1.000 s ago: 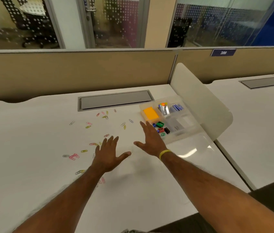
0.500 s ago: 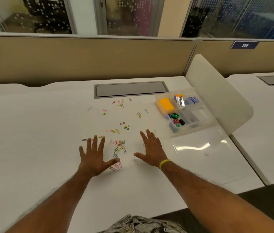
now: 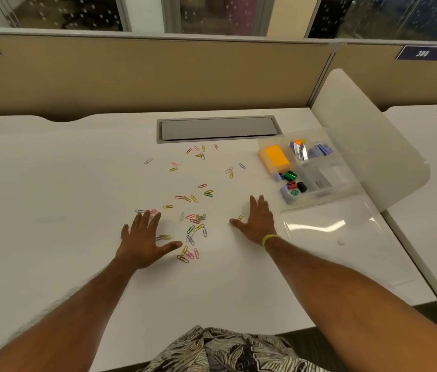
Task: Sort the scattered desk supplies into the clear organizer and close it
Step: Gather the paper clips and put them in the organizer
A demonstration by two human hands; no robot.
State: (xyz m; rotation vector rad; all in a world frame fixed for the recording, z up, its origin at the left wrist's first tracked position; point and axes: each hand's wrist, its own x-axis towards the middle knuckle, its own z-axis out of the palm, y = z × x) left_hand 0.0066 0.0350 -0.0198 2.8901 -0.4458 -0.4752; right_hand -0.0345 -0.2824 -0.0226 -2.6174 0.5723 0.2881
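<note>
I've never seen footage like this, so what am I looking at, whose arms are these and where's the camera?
No machine here: a person works with bare hands, and one wide-angle camera on their head looks down, so the arms reach in from below. The left hand and right hand rest flat on the white desk, fingers spread, holding nothing. Coloured paper clips are scattered between and beyond them. At right sits the clear organizer, its lid open flat on the desk; one compartment holds an orange note pad, another small coloured pieces too small to identify.
</note>
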